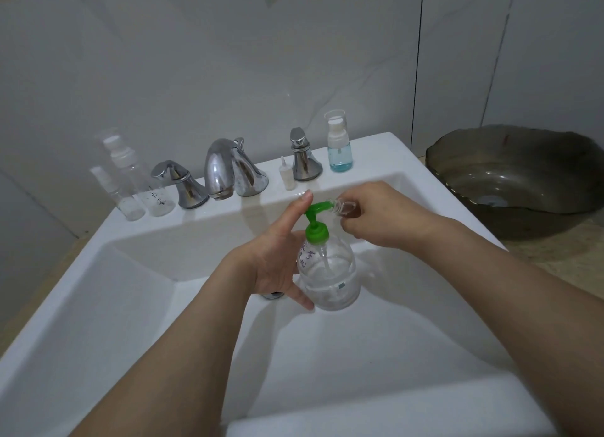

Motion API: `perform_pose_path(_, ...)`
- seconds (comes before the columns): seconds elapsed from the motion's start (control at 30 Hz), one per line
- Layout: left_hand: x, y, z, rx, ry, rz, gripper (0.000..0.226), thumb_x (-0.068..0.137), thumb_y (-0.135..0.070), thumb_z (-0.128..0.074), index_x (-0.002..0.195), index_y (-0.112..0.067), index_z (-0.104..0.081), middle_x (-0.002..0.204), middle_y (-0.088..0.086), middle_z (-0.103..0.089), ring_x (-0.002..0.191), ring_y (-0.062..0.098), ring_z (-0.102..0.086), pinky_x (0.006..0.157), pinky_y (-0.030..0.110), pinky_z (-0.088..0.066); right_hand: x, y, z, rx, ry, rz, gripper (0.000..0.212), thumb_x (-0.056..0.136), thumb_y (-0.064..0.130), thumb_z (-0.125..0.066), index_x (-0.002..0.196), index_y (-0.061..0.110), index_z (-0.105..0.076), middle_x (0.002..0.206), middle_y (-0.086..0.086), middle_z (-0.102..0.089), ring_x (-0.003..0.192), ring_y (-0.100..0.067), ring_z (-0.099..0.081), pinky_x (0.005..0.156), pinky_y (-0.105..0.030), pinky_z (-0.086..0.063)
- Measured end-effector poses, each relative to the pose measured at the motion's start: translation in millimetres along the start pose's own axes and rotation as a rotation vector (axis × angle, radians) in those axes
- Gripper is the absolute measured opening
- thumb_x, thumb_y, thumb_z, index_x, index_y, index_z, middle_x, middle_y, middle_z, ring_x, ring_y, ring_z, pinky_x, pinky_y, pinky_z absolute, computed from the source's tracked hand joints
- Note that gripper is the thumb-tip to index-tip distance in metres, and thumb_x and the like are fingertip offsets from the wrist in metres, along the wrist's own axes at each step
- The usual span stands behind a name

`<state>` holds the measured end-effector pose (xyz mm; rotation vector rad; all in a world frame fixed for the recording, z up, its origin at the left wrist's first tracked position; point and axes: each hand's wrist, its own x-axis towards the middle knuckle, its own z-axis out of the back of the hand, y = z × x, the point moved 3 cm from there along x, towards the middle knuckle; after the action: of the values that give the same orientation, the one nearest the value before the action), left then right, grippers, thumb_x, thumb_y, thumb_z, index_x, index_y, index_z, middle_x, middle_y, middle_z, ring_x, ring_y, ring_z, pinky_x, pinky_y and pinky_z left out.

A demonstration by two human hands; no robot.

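A clear pump bottle point(330, 273) with a green pump head point(316, 219) is held over the white sink basin point(137, 306). My left hand point(277, 257) grips the bottle's body, and its forefinger rests on top of the pump. My right hand point(382, 214) pinches a small clear bottle point(347, 208) with its mouth at the green nozzle tip. The pump bottle holds some clear liquid.
On the sink's back ledge stand two empty clear spray bottles point(130, 175), a chrome faucet point(225, 168) with two handles, a tiny vial point(287, 175) and a spray bottle with blue liquid point(339, 142). A dark glass bowl point(523, 178) sits at the right.
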<state>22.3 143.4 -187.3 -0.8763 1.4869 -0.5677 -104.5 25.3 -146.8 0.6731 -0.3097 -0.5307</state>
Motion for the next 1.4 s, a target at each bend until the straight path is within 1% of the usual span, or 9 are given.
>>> perform_pose_path(0.27, -1.3, 1.0, 0.1, -0.022, 0.052, -0.008, 0.088, 0.072, -0.082, -0.05, 0.138, -0.025, -0.055, 0.138, 0.01, -0.062, 0.129, 0.04, -0.055, 0.102, 0.075, -0.036, 0.4, -0.4, 0.4, -0.005, 0.001, -0.006, 0.021, 0.084, 0.006, -0.059, 0.07, 0.023, -0.058, 0.073, 0.007, -0.056, 0.07, -0.014, -0.056, 0.058, -0.022, -0.04)
perform_pose_path(0.37, -2.0, 2.3, 1.1, -0.024, 0.04, -0.013, 0.084, 0.074, -0.076, -0.053, 0.137, -0.021, -0.058, 0.138, 0.012, -0.062, 0.128, 0.041, -0.055, 0.101, 0.075, -0.037, -0.3, 1.0, 0.1, -0.028, 0.032, -0.01, 0.031, 0.085, 0.005, -0.059, 0.065, 0.029, -0.052, 0.071, 0.011, -0.052, 0.065, -0.006, -0.051, 0.054, -0.017, -0.035)
perform_pose_path(0.57, -2.1, 0.0, 0.1, 0.009, 0.002, -0.065, 0.072, 0.077, -0.068, -0.056, 0.134, -0.025, -0.062, 0.138, 0.008, -0.062, 0.126, 0.041, -0.056, 0.094, 0.079, -0.039, -0.3, 0.4, -1.5, -0.111, 0.056, -0.023, 0.016, 0.083, 0.005, -0.059, 0.072, 0.017, -0.06, 0.075, 0.003, -0.055, 0.072, -0.018, -0.055, 0.056, -0.024, -0.039)
perform_pose_path(0.73, 0.0, 1.2, 1.2, 0.014, -0.017, -0.044, 0.078, 0.075, -0.071, -0.057, 0.137, -0.024, -0.059, 0.139, 0.008, -0.061, 0.126, 0.042, -0.055, 0.096, 0.077, -0.039, -1.7, 0.2, -1.7, -0.079, 0.063, -0.032, 0.029, 0.084, 0.005, -0.06, 0.065, 0.025, -0.053, 0.072, 0.004, -0.053, 0.066, -0.012, -0.051, 0.055, -0.023, -0.036)
perform_pose_path(0.9, -0.5, 0.4, 0.1, 0.062, -0.031, -0.041, 0.084, 0.07, -0.077, -0.053, 0.135, -0.024, -0.06, 0.135, 0.007, -0.064, 0.125, 0.039, -0.057, 0.098, 0.074, -0.04, 1.4, -3.4, -2.2, -0.061, 0.029, -0.019, 0.011, 0.082, 0.005, -0.06, 0.076, 0.013, -0.063, 0.073, 0.0, -0.058, 0.071, -0.02, -0.057, 0.058, -0.027, -0.043)
perform_pose_path(0.97, -0.3, -0.1, -0.8, 0.078, -0.033, -0.043, 0.088, 0.068, -0.083, -0.049, 0.133, -0.025, -0.06, 0.133, 0.006, -0.066, 0.125, 0.036, -0.058, 0.098, 0.071, -0.042, 1.9, -4.3, -1.6, -0.004, -0.001, -0.013, 0.016, 0.082, 0.004, -0.059, 0.07, 0.015, -0.059, 0.069, -0.002, -0.058, 0.068, -0.022, -0.057, 0.058, -0.029, -0.045)
perform_pose_path(1.07, -0.3, -1.3, -2.4, 0.082, -0.053, -0.039, 0.094, 0.065, -0.091, -0.042, 0.132, -0.029, -0.061, 0.133, 0.003, -0.065, 0.125, 0.034, -0.058, 0.099, 0.069, -0.042, 2.0, -3.8, -0.8, 0.032, -0.013, -0.011, 0.024, 0.083, 0.004, -0.059, 0.066, 0.02, -0.056, 0.068, 0.001, -0.056, 0.065, -0.018, -0.053, 0.056, -0.024, -0.038)
perform_pose_path(1.27, -1.1, -2.0, -3.6, 0.086, -0.059, -0.036, 0.097, 0.062, -0.095, -0.039, 0.133, -0.033, -0.06, 0.135, 0.0, -0.064, 0.125, 0.033, -0.057, 0.099, 0.069, -0.042, 2.8, -3.6, -1.2, 0.028, -0.016, 0.005, 0.018, 0.087, 0.007, -0.062, 0.081, 0.025, -0.062, 0.075, 0.008, -0.058, 0.071, -0.012, -0.055, 0.061, -0.023, -0.039)
perform_pose_path(1.4, -1.4, -2.5, -4.9, 0.101, -0.059, -0.038, 0.091, 0.066, -0.095, -0.036, 0.129, -0.034, -0.061, 0.132, -0.001, -0.065, 0.123, 0.032, -0.059, 0.098, 0.067, -0.044, 1.7, -3.0, -0.3, 0.007, -0.016, -0.009, 0.029, 0.086, 0.008, -0.062, 0.066, 0.027, -0.055, 0.07, 0.007, -0.056, 0.067, -0.013, -0.054, 0.057, -0.023, -0.037)
